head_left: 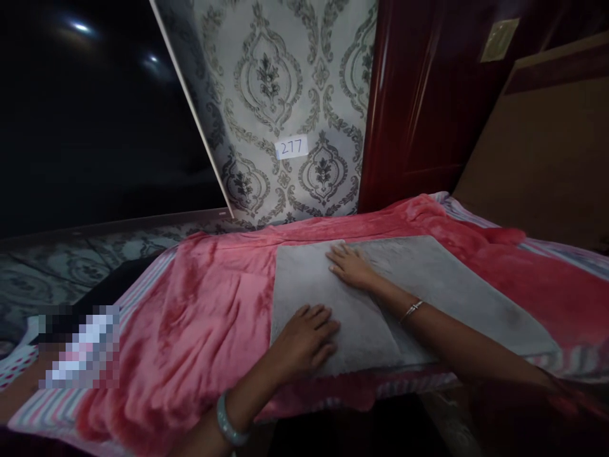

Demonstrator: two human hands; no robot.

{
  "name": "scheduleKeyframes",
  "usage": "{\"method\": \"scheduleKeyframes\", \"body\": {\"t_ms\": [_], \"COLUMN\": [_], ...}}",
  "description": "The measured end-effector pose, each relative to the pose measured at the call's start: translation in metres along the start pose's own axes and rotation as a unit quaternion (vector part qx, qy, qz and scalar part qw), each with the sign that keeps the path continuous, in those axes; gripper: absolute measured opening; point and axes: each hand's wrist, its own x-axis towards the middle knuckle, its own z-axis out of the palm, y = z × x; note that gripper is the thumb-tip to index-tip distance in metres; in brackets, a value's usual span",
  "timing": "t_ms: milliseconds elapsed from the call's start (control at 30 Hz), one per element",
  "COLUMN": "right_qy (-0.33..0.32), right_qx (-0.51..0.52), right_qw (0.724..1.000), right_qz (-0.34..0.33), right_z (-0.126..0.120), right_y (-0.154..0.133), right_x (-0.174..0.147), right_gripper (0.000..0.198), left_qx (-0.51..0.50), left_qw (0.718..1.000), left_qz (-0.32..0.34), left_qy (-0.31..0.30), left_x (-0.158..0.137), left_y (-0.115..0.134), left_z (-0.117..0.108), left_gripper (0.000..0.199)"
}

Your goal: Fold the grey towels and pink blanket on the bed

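A grey plush cloth (413,292) lies flat on a pink fleece blanket (214,298). Its left part is folded over in a panel, with the fold edge slanting down between my hands. My left hand (307,336), with a pale bangle on the wrist, rests on the panel's near left portion, fingers a little bent and apart. Further back, my right hand (351,266) lies flat on the panel near its far edge, fingers spread. A thin silver bracelet is on that wrist. Neither hand grips the cloth.
A striped sheet (147,279) shows beneath the blanket. Behind stand a dark television screen (104,127), patterned wallpaper with a "277" paper label (292,146), and a dark red cabinet (413,101). A brown board (552,139) is at right. At left, a person's arm (23,384) appears beside a pixelated patch.
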Motion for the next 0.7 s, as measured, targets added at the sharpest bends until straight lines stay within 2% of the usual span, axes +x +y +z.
{"method": "scheduleKeyframes", "body": {"t_ms": [100,200,267,333,500,700], "right_qy": [-0.012,-0.056,-0.067,-0.059,-0.052,-0.060], "right_qx": [0.042,0.080,0.089,0.093,0.079,0.076], "right_qw": [0.989,0.953,0.936,0.937,0.964,0.985], "right_qz": [-0.141,-0.287,-0.334,-0.331,-0.247,-0.142], "right_z": [0.001,0.015,0.025,0.031,0.032,0.035], "right_y": [-0.037,-0.073,-0.086,-0.090,-0.080,-0.073], "right_x": [0.000,0.005,0.016,0.033,0.088,0.132], "right_gripper": [0.054,0.054,0.056,0.059,0.059,0.057], "left_qx": [0.023,0.056,0.076,0.090,0.135,0.240], "left_qw": [0.999,0.998,0.996,0.995,0.986,0.948], "left_qz": [-0.004,-0.009,-0.016,-0.014,0.036,0.089], "left_qy": [0.030,0.037,0.038,0.041,0.090,0.191], "left_x": [-0.023,-0.042,-0.049,-0.051,-0.047,-0.042], "left_y": [0.003,0.005,0.005,0.003,-0.011,-0.028], "left_z": [0.004,0.015,0.023,0.029,0.046,0.066], "left_gripper": [0.051,0.068,0.076,0.078,0.073,0.062]}}
